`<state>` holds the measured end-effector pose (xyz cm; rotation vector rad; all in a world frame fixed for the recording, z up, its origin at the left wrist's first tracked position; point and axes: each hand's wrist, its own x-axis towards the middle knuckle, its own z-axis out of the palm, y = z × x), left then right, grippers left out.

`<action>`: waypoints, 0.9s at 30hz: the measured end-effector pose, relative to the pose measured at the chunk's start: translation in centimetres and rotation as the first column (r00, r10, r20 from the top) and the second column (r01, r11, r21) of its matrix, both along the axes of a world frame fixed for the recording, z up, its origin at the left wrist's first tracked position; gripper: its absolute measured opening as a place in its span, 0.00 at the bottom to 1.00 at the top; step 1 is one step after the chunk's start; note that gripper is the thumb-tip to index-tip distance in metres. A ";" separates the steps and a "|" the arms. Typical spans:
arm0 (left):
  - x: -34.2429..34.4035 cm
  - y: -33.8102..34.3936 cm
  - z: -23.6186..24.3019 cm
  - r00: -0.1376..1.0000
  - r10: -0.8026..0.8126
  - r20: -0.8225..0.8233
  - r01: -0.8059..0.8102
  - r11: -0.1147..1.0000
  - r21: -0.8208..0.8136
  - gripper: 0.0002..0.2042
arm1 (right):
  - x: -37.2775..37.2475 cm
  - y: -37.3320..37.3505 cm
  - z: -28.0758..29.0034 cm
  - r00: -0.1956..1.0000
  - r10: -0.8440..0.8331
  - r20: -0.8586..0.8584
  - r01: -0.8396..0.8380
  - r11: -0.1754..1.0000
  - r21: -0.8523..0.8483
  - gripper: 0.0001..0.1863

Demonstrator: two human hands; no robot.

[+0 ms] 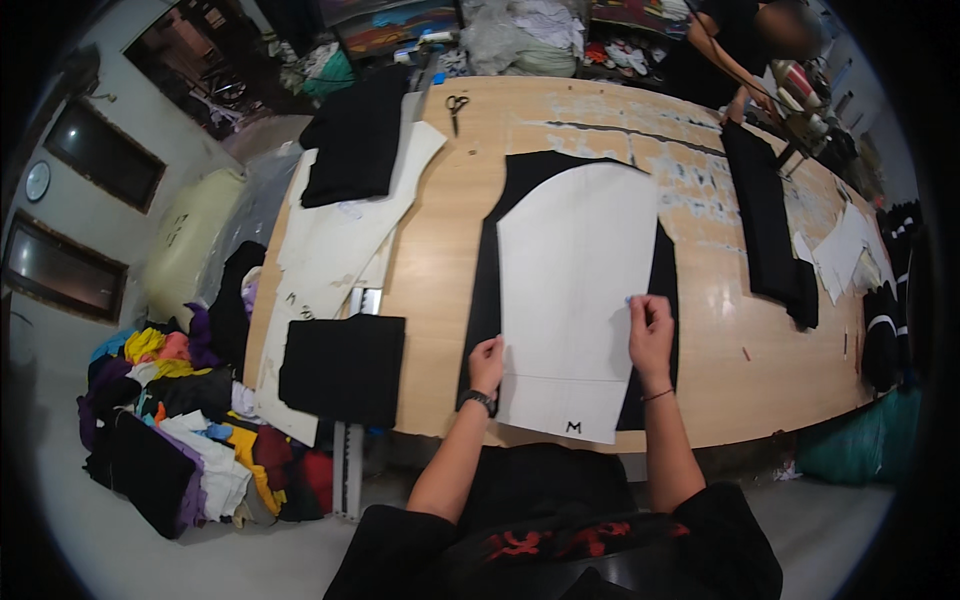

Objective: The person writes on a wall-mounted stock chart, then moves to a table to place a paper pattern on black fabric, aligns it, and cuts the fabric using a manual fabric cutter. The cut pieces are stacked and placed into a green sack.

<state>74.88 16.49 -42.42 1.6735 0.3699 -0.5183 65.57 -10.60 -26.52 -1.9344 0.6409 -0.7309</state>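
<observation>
The step in hand looks like setting a large white pattern sheet of stiff paper or card point(575, 270) squarely over a piece of black cloth point(665, 300). To do it well, keep both sides level and let the sheet settle flat without dragging the cloth into folds. Check the margin all round: black shows along both sides and above the rounded top, but at the upper right the sheet comes close to the cloth's edge, so that corner deserves a look. Light, even pressure should suit best, since a hard pinch could crease the rim.

The left hand point(487, 367) has its fingers pinched on the sheet's left edge, toward the lower end. The fingers of the right hand point(651, 335) are bent at the opposite edge, a little higher, with a tiny bluish spot at their tips; I cannot tell whether they clasp the edge or only rest against it.

The sheet lies before the person on the pale wooden worktop point(440, 250). It has a domed top, sides narrowing downward, a slanting bottom edge, faint ruled lines and one dark handwritten mark.
</observation>
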 end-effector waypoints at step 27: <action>12.1 44.0 1.5 0.934 0.346 -0.095 -0.354 0.847 -0.395 0.28 | -0.4 28.8 -3.6 0.868 0.474 -0.152 -0.458 0.880 0.128 0.07</action>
